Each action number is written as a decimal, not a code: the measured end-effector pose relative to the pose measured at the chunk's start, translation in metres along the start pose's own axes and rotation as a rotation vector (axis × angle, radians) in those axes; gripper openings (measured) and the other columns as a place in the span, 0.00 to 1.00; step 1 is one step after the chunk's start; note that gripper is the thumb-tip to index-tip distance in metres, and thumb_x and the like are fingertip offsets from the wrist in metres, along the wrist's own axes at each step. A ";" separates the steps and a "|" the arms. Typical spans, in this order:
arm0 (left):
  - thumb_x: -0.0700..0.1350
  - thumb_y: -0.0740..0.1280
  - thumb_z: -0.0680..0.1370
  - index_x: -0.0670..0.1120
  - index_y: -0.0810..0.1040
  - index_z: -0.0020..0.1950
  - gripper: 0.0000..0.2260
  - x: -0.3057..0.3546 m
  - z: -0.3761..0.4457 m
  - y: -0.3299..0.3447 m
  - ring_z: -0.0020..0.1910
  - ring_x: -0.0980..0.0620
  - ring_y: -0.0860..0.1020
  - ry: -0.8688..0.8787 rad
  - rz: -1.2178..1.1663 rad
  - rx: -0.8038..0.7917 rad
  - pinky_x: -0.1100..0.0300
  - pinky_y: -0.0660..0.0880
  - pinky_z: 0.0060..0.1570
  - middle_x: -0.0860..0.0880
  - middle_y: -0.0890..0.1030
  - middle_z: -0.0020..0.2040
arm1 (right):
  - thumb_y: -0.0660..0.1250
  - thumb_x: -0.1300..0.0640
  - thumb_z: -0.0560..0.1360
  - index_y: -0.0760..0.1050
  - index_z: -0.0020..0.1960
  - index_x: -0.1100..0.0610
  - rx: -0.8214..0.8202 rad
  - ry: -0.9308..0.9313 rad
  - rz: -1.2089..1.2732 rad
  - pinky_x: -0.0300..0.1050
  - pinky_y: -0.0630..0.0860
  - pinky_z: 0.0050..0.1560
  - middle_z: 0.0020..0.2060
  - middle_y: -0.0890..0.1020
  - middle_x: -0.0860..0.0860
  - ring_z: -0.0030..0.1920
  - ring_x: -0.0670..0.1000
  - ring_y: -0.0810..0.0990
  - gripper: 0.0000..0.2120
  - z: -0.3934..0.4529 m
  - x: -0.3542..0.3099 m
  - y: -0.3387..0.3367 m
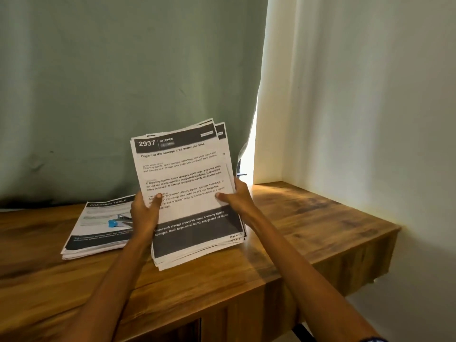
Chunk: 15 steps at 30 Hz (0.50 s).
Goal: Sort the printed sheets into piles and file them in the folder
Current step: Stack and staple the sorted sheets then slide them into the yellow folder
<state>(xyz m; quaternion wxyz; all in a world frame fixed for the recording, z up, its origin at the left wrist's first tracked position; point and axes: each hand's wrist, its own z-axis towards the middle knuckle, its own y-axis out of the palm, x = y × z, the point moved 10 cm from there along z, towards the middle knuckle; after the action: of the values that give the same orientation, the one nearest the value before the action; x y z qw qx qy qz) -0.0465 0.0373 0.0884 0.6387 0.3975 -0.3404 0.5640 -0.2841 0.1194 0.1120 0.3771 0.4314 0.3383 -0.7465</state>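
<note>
A thick stack of printed sheets (187, 191) stands tilted, its top leaning away and its lower edge near or on the wooden table (308, 218); which, I cannot tell. The front sheet has a dark header reading "2937 KITCHEN", black text and a dark band near the bottom; the sheets behind are fanned unevenly. A second pile of sheets (98, 228) lies flat on the table just left of it, top page headed "DRESSING TABLE", with a small blue thing (114, 222) on it
</note>
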 end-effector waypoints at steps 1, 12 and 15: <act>0.40 0.62 0.79 0.40 0.68 0.67 0.16 0.007 0.000 -0.003 0.59 0.40 0.76 0.032 0.020 0.006 0.50 0.74 0.50 0.39 0.75 0.63 | 0.70 0.64 0.72 0.69 0.63 0.57 0.018 -0.018 0.014 0.54 0.77 0.57 0.60 0.78 0.55 0.60 0.56 0.77 0.22 -0.001 -0.004 0.000; 0.45 0.56 0.82 0.39 0.64 0.65 0.15 0.077 0.006 -0.034 0.43 0.57 0.76 0.298 0.170 -0.040 0.72 0.75 0.34 0.47 0.75 0.54 | 0.69 0.58 0.74 0.70 0.61 0.57 0.051 -0.155 0.198 0.39 0.80 0.44 0.57 0.79 0.54 0.53 0.53 0.81 0.17 -0.010 -0.040 0.026; 0.44 0.55 0.82 0.36 0.64 0.65 0.15 0.068 0.002 -0.039 0.51 0.46 0.78 0.307 0.214 -0.026 0.59 0.77 0.44 0.40 0.76 0.58 | 0.68 0.61 0.75 0.71 0.60 0.58 0.088 -0.164 0.198 0.33 0.78 0.39 0.55 0.79 0.53 0.51 0.49 0.79 0.15 -0.016 -0.040 0.032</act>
<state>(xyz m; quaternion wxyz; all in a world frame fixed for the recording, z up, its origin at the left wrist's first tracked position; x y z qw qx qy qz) 0.0016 0.0640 0.1449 0.6247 0.2598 -0.2865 0.6784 -0.2370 0.1279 0.1363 0.4562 0.4164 0.2292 -0.7523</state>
